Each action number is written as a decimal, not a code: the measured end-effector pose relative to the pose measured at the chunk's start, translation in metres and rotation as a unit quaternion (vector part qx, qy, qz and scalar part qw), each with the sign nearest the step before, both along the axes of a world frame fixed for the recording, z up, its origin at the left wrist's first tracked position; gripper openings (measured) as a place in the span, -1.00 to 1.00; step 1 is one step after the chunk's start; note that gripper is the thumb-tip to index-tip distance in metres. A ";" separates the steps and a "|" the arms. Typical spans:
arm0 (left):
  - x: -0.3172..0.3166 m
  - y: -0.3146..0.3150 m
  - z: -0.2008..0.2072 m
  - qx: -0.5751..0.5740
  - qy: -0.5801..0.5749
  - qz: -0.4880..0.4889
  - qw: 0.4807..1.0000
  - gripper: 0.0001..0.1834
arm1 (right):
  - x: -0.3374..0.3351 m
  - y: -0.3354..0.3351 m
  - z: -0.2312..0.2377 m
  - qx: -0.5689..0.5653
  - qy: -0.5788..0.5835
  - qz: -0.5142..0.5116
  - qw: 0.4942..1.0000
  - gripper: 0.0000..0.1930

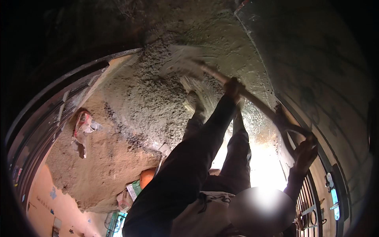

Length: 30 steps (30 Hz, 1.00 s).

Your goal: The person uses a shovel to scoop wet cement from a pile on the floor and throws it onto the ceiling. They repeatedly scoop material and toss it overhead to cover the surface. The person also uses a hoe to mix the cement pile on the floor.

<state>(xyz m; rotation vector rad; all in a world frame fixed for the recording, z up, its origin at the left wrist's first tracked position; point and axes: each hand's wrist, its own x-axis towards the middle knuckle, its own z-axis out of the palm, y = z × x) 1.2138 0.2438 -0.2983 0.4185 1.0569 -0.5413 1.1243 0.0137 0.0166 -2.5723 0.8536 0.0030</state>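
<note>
I hold a long-handled shovel [258, 103] slanting across in front of me. My left hand [233, 87] is closed round the middle of its wooden shaft. On the right, my right hand [306, 153] grips the forked handle at the shaft's upper end. The shovel's blade, smeared by motion, is low over wet grey mortar [233, 43] at the far side. Rough, crumbly grey mix [146, 98] lies to the left of the blade. My feet stand just on the near side of it, the left one partly visible.
Brown sand [110, 154] spreads at the left, with a torn paper bag [83, 128] on it. An orange rounded object [147, 177] and a green-and-white package [135, 188] sit near my left arm. A dark wall [312, 67] runs along the right. Strong light falls on the floor [264, 162] beside my legs.
</note>
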 end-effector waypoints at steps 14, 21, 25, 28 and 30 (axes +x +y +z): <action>0.228 0.002 -0.030 0.445 -0.397 -0.460 0.658 -0.73 | 0.266 -0.007 -0.020 -0.242 0.071 0.217 0.943 -0.32; 0.226 0.080 -0.050 0.596 -0.435 -0.548 0.394 -0.73 | 0.316 -0.002 -0.064 -0.313 0.137 0.415 0.843 -0.07; 0.202 0.108 -0.071 0.551 -0.347 -0.586 0.483 -0.77 | 0.291 -0.001 -0.110 -0.265 -0.006 0.532 0.804 -0.22; 0.159 0.161 -0.108 0.302 -0.249 -0.246 0.887 -0.93 | 0.259 0.045 -0.129 -0.265 -0.147 0.538 0.787 -0.27; 0.107 0.156 -0.117 0.091 -0.025 0.069 0.993 -0.91 | 0.211 0.070 -0.129 -0.232 -0.097 0.524 0.814 -0.34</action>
